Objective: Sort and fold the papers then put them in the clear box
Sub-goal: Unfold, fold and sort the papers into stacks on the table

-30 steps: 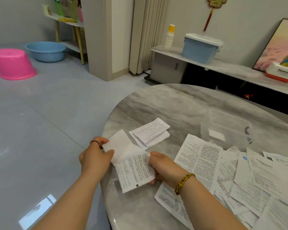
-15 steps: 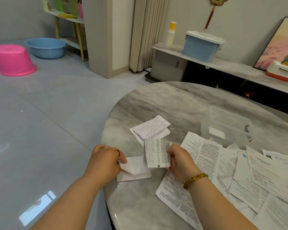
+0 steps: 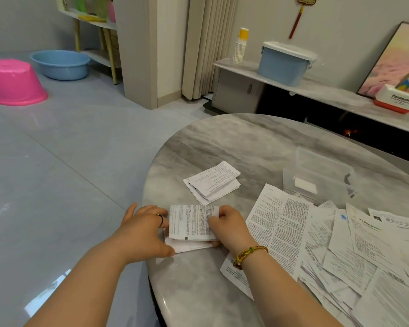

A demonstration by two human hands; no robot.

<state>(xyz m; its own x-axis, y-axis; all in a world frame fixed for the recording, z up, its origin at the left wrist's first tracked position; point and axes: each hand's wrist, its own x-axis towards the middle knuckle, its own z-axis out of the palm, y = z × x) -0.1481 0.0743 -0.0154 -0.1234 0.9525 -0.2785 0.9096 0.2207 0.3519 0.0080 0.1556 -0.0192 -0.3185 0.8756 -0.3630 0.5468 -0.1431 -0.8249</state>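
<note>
A printed paper (image 3: 191, 223) lies folded over itself near the table's left edge. My left hand (image 3: 144, 228) holds its left side, thumb at the lower corner, and my right hand (image 3: 229, 226) pinches its right side. A small stack of folded papers (image 3: 212, 182) lies just beyond it. The clear box (image 3: 321, 176) stands farther right with one white folded paper inside. Several unfolded printed sheets (image 3: 335, 246) lie spread over the table's right part, partly under my right forearm.
The marble table (image 3: 234, 142) is rounded, and its left edge runs close to my left hand. Behind it a low shelf carries a blue lidded bin (image 3: 285, 63), stacked paper cups (image 3: 240, 46) and a Panasonic box (image 3: 398, 101). A pink stool (image 3: 13, 82) and blue basin (image 3: 60, 64) stand on the floor.
The paper was held up half-open between both hands. My right hand has since brought the printed half over onto the blank half, and the fold now lies flat on the table.
</note>
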